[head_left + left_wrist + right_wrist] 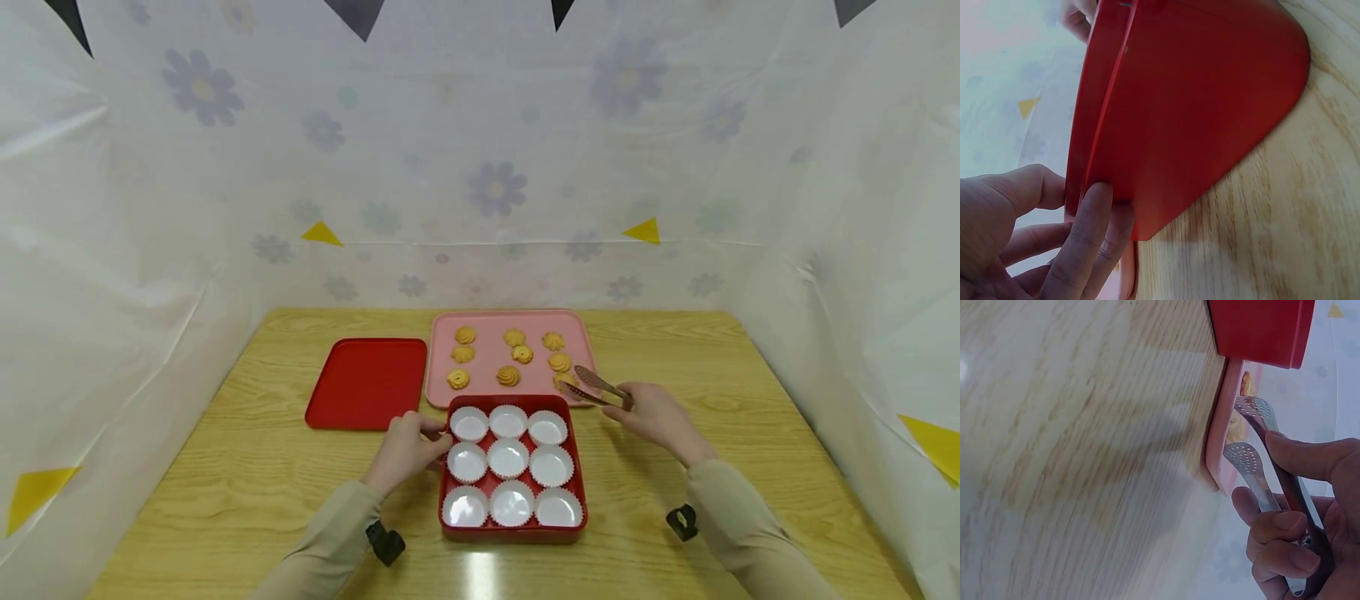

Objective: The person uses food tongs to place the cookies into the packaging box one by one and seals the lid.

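Note:
A square red box (513, 536) stands on the table, lined with white fluted paper cups (507, 457) in rows of three. My left hand (408, 450) grips its left side near the far corner, and in the left wrist view the fingers lie along the red side wall (1191, 112). My right hand (663, 421) holds metal tongs (596, 381), their perforated tips spread apart. Those tips (1244, 456) are over the near right corner of the pink tray (487, 321), around a piped cookie (564, 380). Nothing shows in the paper cups.
Several other golden cookies (508, 376) are spread across the pink tray behind the box. To its left lies a flat red lid or tray (371, 383). White flowered sheeting (497, 267) encloses the wooden table (262, 467) at the back and sides.

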`<state>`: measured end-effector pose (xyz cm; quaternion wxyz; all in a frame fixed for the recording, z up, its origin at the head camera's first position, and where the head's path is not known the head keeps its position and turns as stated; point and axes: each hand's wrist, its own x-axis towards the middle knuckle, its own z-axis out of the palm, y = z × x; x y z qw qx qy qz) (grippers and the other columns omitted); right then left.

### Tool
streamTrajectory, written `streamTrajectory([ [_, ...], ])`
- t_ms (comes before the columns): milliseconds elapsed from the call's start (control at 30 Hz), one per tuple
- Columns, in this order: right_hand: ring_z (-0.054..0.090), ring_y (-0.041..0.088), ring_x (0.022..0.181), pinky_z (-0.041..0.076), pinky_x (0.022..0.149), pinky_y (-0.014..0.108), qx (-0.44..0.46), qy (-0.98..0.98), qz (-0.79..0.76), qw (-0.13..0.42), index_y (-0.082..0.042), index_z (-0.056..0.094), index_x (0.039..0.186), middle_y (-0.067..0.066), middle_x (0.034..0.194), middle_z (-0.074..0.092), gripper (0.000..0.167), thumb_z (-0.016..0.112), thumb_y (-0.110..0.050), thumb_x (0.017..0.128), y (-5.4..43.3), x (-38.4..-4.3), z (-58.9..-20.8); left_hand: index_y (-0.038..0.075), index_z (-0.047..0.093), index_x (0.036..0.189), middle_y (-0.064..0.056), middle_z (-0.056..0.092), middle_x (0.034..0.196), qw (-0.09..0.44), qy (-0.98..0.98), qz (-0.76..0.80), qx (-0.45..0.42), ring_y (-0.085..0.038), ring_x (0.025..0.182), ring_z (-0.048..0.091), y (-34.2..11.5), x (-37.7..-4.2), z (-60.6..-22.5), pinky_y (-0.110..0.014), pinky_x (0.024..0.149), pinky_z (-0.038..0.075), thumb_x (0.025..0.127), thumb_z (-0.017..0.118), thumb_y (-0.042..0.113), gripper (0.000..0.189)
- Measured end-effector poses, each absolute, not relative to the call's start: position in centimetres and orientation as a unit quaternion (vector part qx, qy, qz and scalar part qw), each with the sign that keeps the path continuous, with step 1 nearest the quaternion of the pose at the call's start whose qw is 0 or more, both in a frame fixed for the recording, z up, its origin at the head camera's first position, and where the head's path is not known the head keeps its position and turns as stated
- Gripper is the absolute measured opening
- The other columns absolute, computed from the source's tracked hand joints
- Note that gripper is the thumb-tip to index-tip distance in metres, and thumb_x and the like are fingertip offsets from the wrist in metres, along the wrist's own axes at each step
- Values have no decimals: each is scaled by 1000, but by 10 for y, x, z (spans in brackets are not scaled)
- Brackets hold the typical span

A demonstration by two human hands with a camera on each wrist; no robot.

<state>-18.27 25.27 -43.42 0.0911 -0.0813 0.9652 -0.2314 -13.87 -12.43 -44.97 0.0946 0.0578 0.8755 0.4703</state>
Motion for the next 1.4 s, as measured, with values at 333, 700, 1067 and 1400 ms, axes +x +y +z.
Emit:
streamTrajectory([
  [333,47,14,55,37,48,28,-71,968,-217,107,-6,64,88,2,65,56,25,68,-30,94,246,-188,-433,-9,71,117,-17,76,88,98,872,476,56,-18,61,74,-124,-139,-451,-28,61,61,89,68,7,33],
  [700,47,14,59,36,51,28,-112,971,-190,92,-1,67,97,4,70,58,31,70,-31,93,247,-199,-433,-7,74,113,-14,76,86,82,881,462,59,-16,62,72,-124,-140,-451,-24,60,58,88,70,7,29],
  [1067,45,13,57,34,51,28,-137,968,-167,123,1,69,117,2,69,55,38,68,-29,94,250,-210,-424,-10,71,115,-17,76,86,85,869,483,58,-24,62,74,-124,-141,-454,-29,59,60,87,70,5,32],
  [1400,46,13,58,35,51,28,-124,972,-157,125,2,67,127,3,73,59,45,67,-29,94,249,-212,-425,-9,72,114,-17,76,86,83,874,475,58,-22,61,74,-124,-141,-454,-27,60,60,87,70,5,31],
])
